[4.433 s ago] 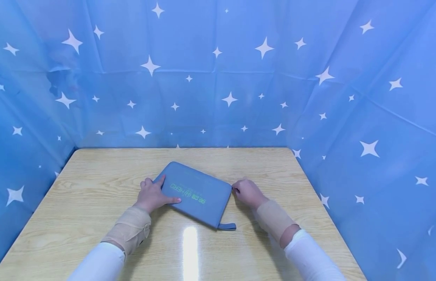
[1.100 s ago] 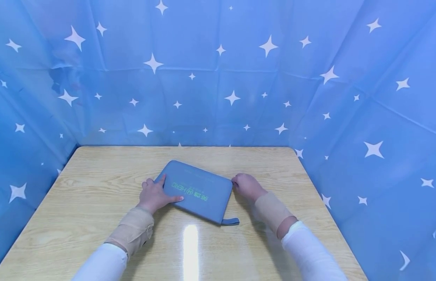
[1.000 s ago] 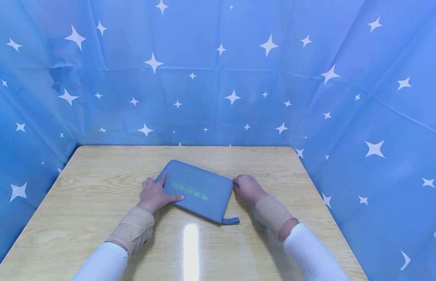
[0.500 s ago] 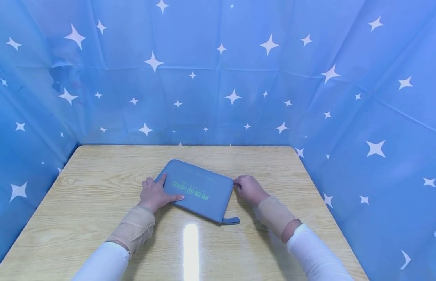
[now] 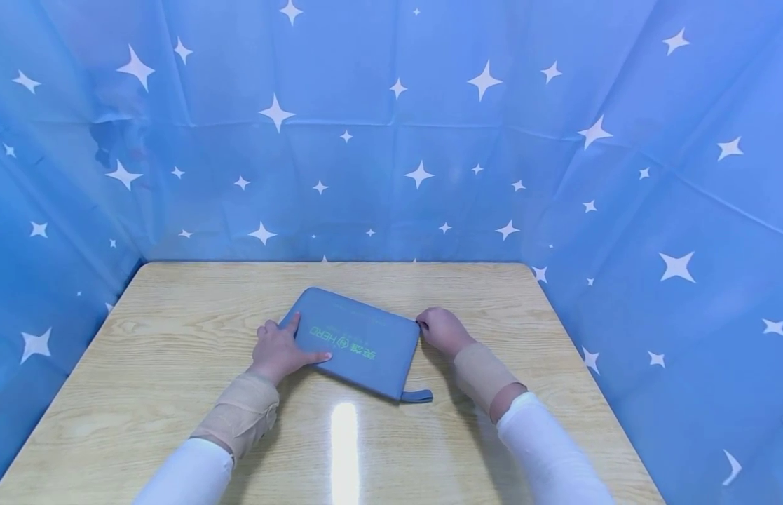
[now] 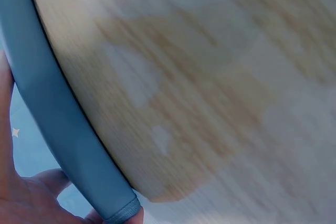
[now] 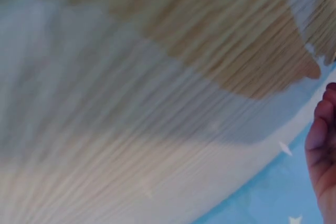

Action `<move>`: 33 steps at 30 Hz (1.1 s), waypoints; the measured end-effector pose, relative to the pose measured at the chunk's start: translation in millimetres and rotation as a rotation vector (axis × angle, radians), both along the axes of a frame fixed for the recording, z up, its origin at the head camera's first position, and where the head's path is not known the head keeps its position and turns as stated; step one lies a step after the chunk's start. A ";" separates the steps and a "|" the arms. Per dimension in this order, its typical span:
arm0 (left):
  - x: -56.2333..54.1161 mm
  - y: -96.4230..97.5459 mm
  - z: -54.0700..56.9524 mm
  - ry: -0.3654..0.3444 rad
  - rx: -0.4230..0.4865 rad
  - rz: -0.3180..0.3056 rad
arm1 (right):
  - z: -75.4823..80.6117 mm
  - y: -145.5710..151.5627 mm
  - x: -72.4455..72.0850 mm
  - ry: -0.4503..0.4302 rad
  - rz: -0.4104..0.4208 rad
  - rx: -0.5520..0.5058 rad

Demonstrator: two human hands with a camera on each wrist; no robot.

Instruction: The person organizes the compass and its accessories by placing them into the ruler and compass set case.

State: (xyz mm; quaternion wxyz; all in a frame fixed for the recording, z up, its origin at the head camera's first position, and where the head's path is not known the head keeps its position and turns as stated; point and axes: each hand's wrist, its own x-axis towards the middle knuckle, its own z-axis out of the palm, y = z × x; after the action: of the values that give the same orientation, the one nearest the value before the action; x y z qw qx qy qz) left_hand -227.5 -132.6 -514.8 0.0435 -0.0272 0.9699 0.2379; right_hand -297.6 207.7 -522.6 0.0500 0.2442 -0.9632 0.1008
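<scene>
A flat blue-grey zip case (image 5: 353, 344) with green HERO lettering lies slanted on the table. My left hand (image 5: 277, 351) grips its left side in the head view, thumb laid over the cover and forefinger at the edge. In the left wrist view, the smooth side of the case (image 6: 68, 108) runs past the palm, and a fingertip shows at its end. At the right corner, my right hand (image 5: 444, 330) pinches a small dark tab like a zipper pull, mostly hidden by the fingers. A short wrist strap (image 5: 418, 396) sticks out from the near corner. Only curled fingers (image 7: 321, 124) show in the right wrist view.
The case rests on a wood-grain table (image 5: 176, 337) with rounded far corners. A blue curtain (image 5: 341, 161) with white stars hangs behind it and along both sides. A bright light reflection (image 5: 344, 449) lies on the tabletop near the front.
Over several seconds the right end of the case has swung slightly away from me. Since half a second ago, my right hand has shifted slightly farther away and leftward; the left hand keeps its hold.
</scene>
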 end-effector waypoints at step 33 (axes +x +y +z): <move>1.5 1.9 1.4 -0.003 0.004 0.000 | 3.7 1.6 13.4 -0.280 -0.065 -0.147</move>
State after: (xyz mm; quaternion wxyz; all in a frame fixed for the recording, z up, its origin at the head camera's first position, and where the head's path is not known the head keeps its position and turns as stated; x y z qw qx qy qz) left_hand -225.9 -130.7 -513.4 0.0450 -0.0274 0.9694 0.2396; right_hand -284.2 209.3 -518.9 -0.0638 0.1922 -0.9582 0.2023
